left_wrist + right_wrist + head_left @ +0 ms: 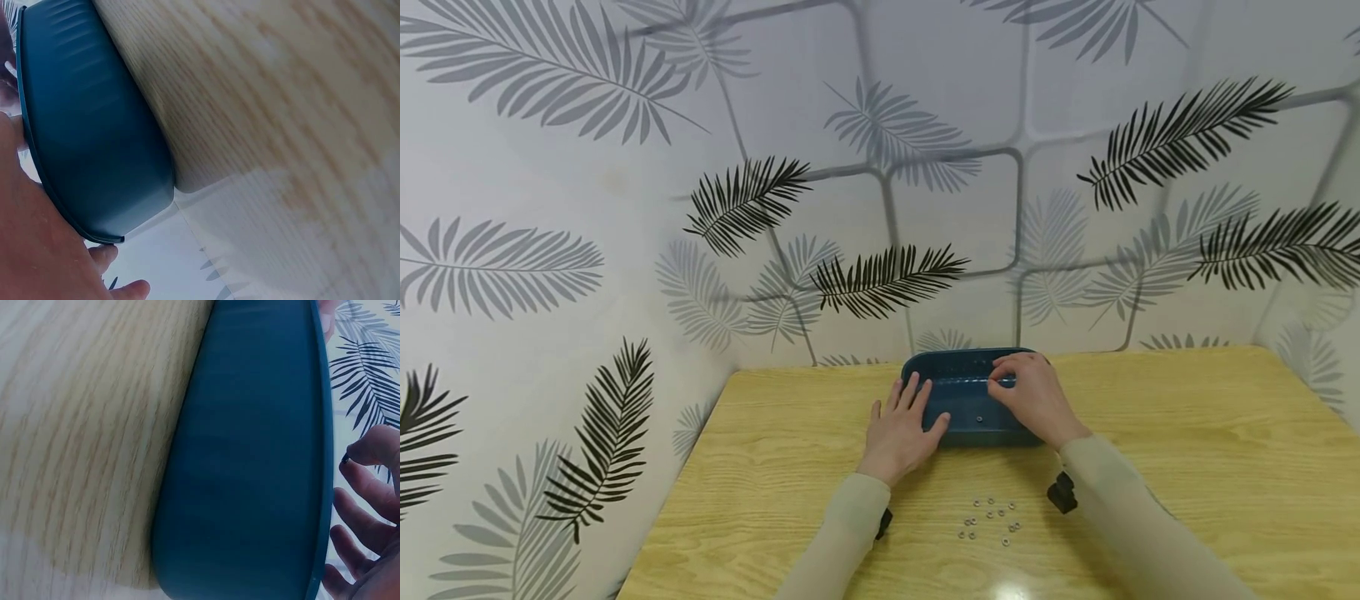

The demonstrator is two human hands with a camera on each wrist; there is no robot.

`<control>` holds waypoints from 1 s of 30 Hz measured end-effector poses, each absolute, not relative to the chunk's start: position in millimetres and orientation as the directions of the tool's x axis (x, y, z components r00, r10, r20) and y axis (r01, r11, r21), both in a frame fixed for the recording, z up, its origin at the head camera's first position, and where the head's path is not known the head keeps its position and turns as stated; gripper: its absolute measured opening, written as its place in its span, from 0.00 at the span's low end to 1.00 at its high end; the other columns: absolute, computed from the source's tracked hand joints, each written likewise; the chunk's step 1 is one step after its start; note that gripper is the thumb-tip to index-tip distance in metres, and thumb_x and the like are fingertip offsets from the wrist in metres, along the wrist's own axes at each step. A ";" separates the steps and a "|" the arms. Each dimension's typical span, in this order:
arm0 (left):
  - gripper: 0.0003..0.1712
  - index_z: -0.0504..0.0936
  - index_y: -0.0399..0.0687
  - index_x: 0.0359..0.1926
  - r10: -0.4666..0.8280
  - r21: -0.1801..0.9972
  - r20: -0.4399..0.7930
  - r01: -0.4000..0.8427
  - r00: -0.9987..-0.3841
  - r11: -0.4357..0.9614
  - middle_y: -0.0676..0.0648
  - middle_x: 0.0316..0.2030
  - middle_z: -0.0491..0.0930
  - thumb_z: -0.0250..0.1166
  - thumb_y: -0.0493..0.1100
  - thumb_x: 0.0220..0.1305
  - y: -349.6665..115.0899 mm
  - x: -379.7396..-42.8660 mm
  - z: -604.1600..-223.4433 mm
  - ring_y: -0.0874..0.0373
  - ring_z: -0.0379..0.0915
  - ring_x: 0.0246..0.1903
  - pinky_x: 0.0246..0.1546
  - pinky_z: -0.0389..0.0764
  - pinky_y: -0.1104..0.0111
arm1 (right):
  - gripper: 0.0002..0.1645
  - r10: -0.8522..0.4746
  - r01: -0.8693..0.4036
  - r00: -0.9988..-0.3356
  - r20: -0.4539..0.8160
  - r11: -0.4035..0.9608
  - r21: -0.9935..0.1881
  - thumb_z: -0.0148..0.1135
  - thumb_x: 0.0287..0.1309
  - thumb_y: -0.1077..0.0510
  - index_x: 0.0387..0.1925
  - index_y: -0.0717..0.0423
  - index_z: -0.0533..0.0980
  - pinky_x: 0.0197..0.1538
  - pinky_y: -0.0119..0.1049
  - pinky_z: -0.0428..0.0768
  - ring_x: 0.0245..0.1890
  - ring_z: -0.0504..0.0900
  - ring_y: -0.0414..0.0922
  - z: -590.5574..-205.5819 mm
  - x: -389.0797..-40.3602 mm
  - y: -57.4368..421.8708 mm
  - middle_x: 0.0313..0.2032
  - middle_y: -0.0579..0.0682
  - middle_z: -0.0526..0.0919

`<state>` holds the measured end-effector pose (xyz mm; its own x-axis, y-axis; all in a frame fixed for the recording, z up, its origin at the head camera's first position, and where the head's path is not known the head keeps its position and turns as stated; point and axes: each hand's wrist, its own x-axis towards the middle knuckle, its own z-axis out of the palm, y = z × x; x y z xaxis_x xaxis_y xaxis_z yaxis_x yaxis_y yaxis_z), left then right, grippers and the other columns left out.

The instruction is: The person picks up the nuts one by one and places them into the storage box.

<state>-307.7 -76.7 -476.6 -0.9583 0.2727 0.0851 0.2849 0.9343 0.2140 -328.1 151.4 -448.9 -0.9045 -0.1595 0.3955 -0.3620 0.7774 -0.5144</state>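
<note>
A blue rectangular tray [958, 437] stands at the back of the table. My left hand [898, 437] rests over its left end with fingers spread, the thumb at the front rim. Above the tray's right part, my right hand [1030, 396] pinches a tiny dark nut [345, 459] between thumb and index finger, the other fingers loosely bent. Inside the tray lies one small metal nut [979, 419]. Several more ring-shaped metal nuts [990, 515] are scattered on the table in front, between my forearms.
The wood-grain table [1187, 433] reaches back to a wall [947, 217] papered with leaf patterns. Black wrist devices [1062, 493] sit under my sleeves. The tray's front wall [250, 450] rises from the tabletop beside the right wrist.
</note>
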 end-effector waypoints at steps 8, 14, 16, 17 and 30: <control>0.41 0.50 0.60 0.78 0.276 0.221 0.081 0.287 -0.958 0.932 0.53 0.77 0.41 0.40 0.71 0.72 -76.9 -307.8 -476.9 0.51 0.35 0.76 0.69 0.47 0.43 | 0.08 -0.189 -0.341 -0.923 0.335 0.805 -0.485 0.66 0.59 0.58 0.33 0.59 0.86 0.61 0.64 0.63 0.58 0.70 0.64 -456.2 -334.9 149.8 0.51 0.60 0.82; 0.41 0.51 0.60 0.78 0.277 0.233 0.084 0.289 -0.957 0.929 0.52 0.77 0.42 0.40 0.71 0.72 -77.4 -308.0 -476.8 0.51 0.36 0.76 0.69 0.47 0.43 | 0.06 -0.200 -0.311 -0.942 0.269 0.821 -0.479 0.67 0.60 0.57 0.31 0.53 0.86 0.60 0.64 0.64 0.58 0.70 0.64 -459.7 -337.6 149.0 0.50 0.58 0.83; 0.41 0.51 0.60 0.78 0.276 0.239 0.086 0.289 -0.957 0.927 0.52 0.77 0.42 0.40 0.71 0.72 -77.2 -307.5 -476.6 0.51 0.36 0.76 0.69 0.47 0.43 | 0.06 -0.198 -0.293 -0.950 0.242 0.834 -0.468 0.67 0.60 0.57 0.31 0.53 0.86 0.60 0.64 0.64 0.58 0.70 0.64 -459.5 -337.5 148.7 0.49 0.59 0.83; 0.41 0.52 0.60 0.78 0.276 0.243 0.090 0.290 -0.957 0.926 0.52 0.77 0.43 0.41 0.71 0.72 -77.2 -307.2 -476.3 0.51 0.36 0.76 0.69 0.47 0.42 | 0.06 -0.195 -0.281 -0.954 0.227 0.844 -0.456 0.67 0.60 0.56 0.31 0.52 0.86 0.60 0.64 0.64 0.57 0.70 0.64 -459.4 -337.5 148.8 0.48 0.59 0.83; 0.41 0.52 0.60 0.78 0.272 0.246 0.092 0.287 -0.958 0.926 0.51 0.77 0.44 0.41 0.71 0.72 -77.7 -306.6 -475.5 0.51 0.36 0.76 0.69 0.49 0.42 | 0.10 -0.192 -0.246 -0.965 0.180 0.904 -0.351 0.68 0.60 0.54 0.36 0.56 0.86 0.58 0.63 0.66 0.56 0.70 0.67 -459.8 -333.8 150.0 0.46 0.61 0.83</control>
<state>-306.6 -77.7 -475.5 -0.9578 0.2722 0.0918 0.2867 0.9258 0.2463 -333.8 150.0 -459.8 -0.9647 -0.1924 0.1799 -0.2457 0.9035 -0.3512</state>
